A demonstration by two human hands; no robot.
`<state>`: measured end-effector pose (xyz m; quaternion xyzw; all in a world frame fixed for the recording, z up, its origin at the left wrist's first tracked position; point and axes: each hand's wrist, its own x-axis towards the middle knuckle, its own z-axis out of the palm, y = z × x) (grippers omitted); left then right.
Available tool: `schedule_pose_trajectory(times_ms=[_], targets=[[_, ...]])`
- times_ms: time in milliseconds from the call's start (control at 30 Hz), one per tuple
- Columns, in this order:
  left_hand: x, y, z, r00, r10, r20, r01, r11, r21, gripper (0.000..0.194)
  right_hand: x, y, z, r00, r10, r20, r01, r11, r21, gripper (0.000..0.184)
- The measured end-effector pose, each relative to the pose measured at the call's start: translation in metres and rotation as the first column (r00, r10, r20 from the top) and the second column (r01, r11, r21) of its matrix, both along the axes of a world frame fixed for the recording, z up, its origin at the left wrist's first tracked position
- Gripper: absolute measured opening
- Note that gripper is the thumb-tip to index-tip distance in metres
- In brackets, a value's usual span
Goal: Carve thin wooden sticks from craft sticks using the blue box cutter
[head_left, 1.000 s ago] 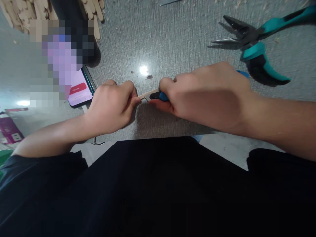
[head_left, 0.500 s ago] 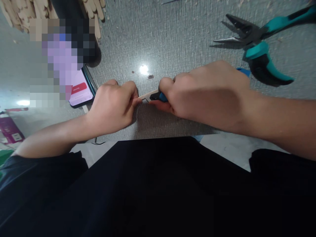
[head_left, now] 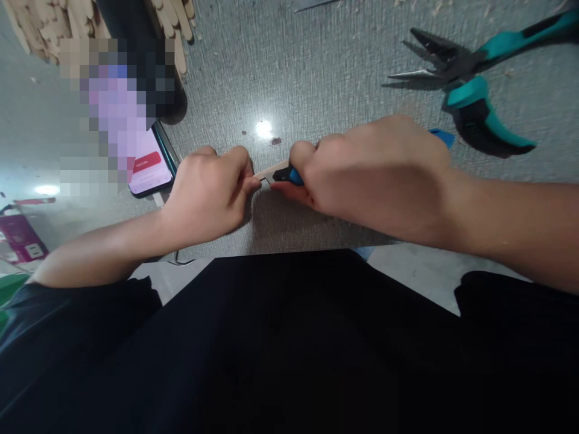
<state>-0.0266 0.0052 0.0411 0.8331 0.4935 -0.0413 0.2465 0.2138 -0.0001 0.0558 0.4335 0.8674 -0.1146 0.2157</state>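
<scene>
Reading from the centre of my view, a purple box (head_left: 22, 237) sits at nine o'clock. At ten lie a heap of wooden sticks (head_left: 54, 21), a black cylinder (head_left: 129, 27) and, nearer me, a lit phone (head_left: 151, 172) just beside my left hand (head_left: 203, 193). Those fingers are clamped on one end of a thin wooden strip (head_left: 277, 167), which lies just above centre, between my hands. My right hand (head_left: 371, 175) is closed around a blue-and-black knife (head_left: 283, 174), its blade against the strip. Open teal-handled pliers (head_left: 465, 69) rest on the grey table (head_left: 344, 66) at two o'clock.
</scene>
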Motion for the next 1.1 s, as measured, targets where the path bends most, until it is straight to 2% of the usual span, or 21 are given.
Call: schedule_pose_trajectory(times_ms=[167, 233, 300, 433, 500, 567, 633, 700, 833, 900, 967, 1033, 1100], targets=[[-0.005, 0.002, -0.001, 0.999, -0.034, 0.024, 0.034, 0.999, -0.007, 0.015, 0.008, 0.011, -0.006, 0.994, 0.100, 0.051, -0.101, 0.995, 0.010, 0.087], [-0.006, 0.003, -0.001, 0.999, -0.029, 0.037, 0.029, 1.000, -0.002, 0.016, 0.013, 0.012, -0.008, 0.994, 0.102, 0.049, -0.103, 0.994, 0.030, 0.090], [-0.006, 0.003, -0.001, 0.998, -0.004, 0.067, 0.005, 1.000, -0.007, 0.018, 0.018, 0.012, -0.010, 0.996, 0.085, -0.015, -0.083, 0.994, 0.065, 0.091], [-0.004, -0.002, 0.001, 0.975, 0.098, 0.198, -0.086, 0.994, -0.071, 0.019, 0.025, 0.009, -0.021, 0.978, -0.001, -0.208, 0.039, 0.983, 0.179, 0.098], [-0.003, -0.006, 0.001, 0.931, 0.175, 0.320, -0.134, 0.980, -0.146, 0.018, 0.026, 0.006, -0.027, 0.943, -0.016, -0.332, 0.091, 0.973, 0.211, 0.086], [-0.001, -0.009, -0.001, 0.854, 0.211, 0.476, -0.120, 0.969, -0.214, 0.019, 0.025, 0.001, -0.028, 0.876, -0.013, -0.483, 0.110, 0.979, 0.173, 0.061], [0.001, -0.012, -0.003, 0.775, 0.165, 0.610, -0.056, 0.980, -0.193, 0.023, 0.023, -0.005, -0.025, 0.786, -0.021, -0.617, 0.100, 0.991, 0.093, 0.045], [0.002, -0.013, -0.004, 0.740, 0.084, 0.667, -0.010, 0.993, -0.115, 0.026, 0.020, -0.011, -0.021, 0.722, -0.027, -0.691, 0.061, 0.998, 0.026, 0.041], [0.002, -0.016, -0.005, 0.801, 0.027, 0.598, 0.016, 0.998, -0.066, 0.029, 0.017, -0.015, -0.023, 0.703, 0.034, -0.711, -0.035, 0.999, 0.013, 0.038], [0.001, -0.017, -0.004, 0.831, 0.015, 0.555, 0.025, 0.998, -0.065, 0.032, 0.017, -0.015, -0.031, 0.691, 0.094, -0.717, -0.061, 0.996, 0.072, 0.035], [-0.001, -0.017, -0.004, 0.831, 0.019, 0.556, 0.012, 0.999, -0.051, 0.028, 0.017, -0.015, -0.041, 0.685, 0.155, -0.712, -0.048, 0.985, 0.168, 0.033], [-0.002, -0.015, -0.005, 0.808, 0.003, 0.589, 0.006, 1.000, -0.013, 0.023, 0.017, -0.014, -0.047, 0.725, 0.194, -0.661, -0.035, 0.969, 0.246, 0.035], [-0.002, -0.013, -0.006, 0.829, -0.036, 0.558, 0.024, 0.999, 0.028, 0.022, 0.018, -0.012, -0.047, 0.791, 0.213, -0.574, -0.066, 0.962, 0.266, 0.038]])
